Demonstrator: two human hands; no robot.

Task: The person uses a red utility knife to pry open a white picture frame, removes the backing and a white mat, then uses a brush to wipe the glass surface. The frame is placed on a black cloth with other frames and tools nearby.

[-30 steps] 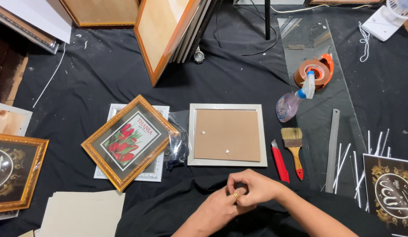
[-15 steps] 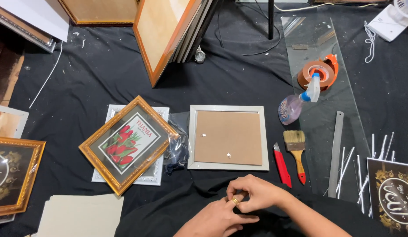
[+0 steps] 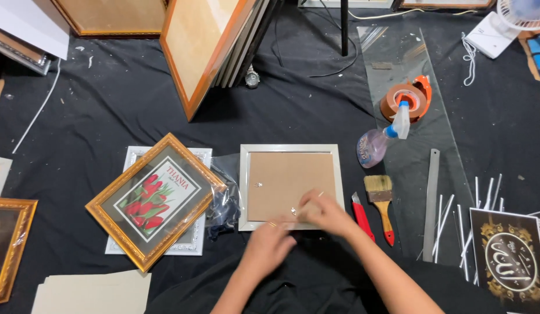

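A white picture frame [image 3: 244,186] lies face down on the black cloth, its brown backing board [image 3: 281,177] up. My right hand [image 3: 325,214] rests over the board's lower right corner, fingers pinched, with a thin pale sliver showing at the fingertips. A tiny metal bit [image 3: 293,211] sits on the board just left of that hand. My left hand [image 3: 268,243], a ring on one finger, reaches to the frame's bottom edge with fingers spread. Both hands are motion-blurred.
A gold frame with a red flower print [image 3: 156,200] lies tilted to the left, over a white frame. A red cutter [image 3: 363,218], brush [image 3: 381,200], metal ruler [image 3: 431,203], spray bottle [image 3: 379,139] and tape dispenser [image 3: 406,99] lie right. Larger frames [image 3: 206,52] lean behind.
Both hands moved forward from in front of my body, where they were clasped together, onto the white frame's lower edge and backing board. The view also shifted slightly.
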